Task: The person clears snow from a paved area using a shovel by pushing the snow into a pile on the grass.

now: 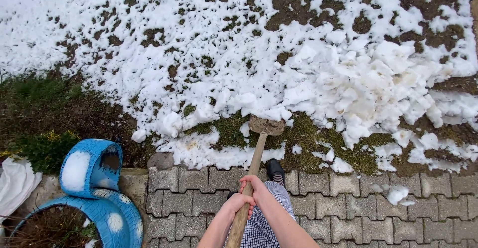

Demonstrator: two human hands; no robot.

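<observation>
A shovel with a long wooden handle [256, 159] points away from me, and its muddy blade [266, 125] is pushed under the edge of the snow [308, 73]. My right hand [257, 187] is wrapped around the handle farther up, while my left hand [237, 204] clasps it lower, just behind the right. Both bare forearms come in from the bottom edge. Under the hands I see a checked garment [266, 223] and a black shoe [274, 169] on the paving.
Grey interlocking paving stones [358, 208] run along the bottom. Patchy snow over grass and soil fills the ground beyond, with a lumpy heap [378, 78] at right. Blue painted tyres [94, 178] holding soil stand at bottom left, next to white fabric [15, 183].
</observation>
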